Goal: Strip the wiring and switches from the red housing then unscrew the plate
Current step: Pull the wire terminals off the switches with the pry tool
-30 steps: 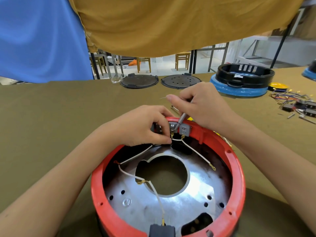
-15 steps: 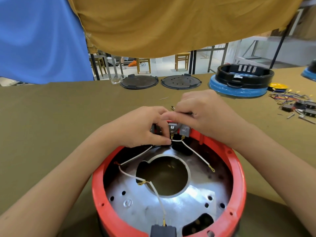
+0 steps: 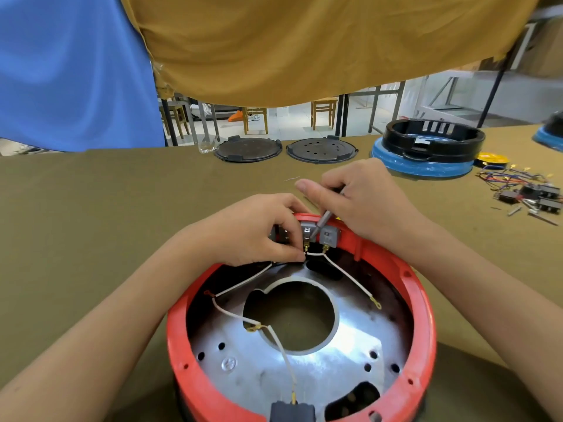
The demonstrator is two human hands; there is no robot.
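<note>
The round red housing (image 3: 420, 306) lies open side up in front of me, with a shiny metal plate (image 3: 350, 357) in its bottom. White wires (image 3: 240, 284) run across the plate to grey switches (image 3: 329, 237) on the far rim and a dark socket (image 3: 292, 411) at the near rim. My left hand (image 3: 259, 229) pinches the wire terminal under the left switch. A thin metal screwdriver (image 3: 324, 219) is gripped in my right hand (image 3: 359, 199), its tip set between the two switches.
Two dark round lids (image 3: 321, 150) lie at the table's far edge. A black and blue housing (image 3: 429, 150) stands at the back right, beside a pile of removed wires and switches (image 3: 527, 190). Blue and mustard cloths hang above the table.
My right hand dropped low over the switches half a second ago, then rose again, showing the screwdriver shaft. My left hand has kept its pinch at the terminal.
</note>
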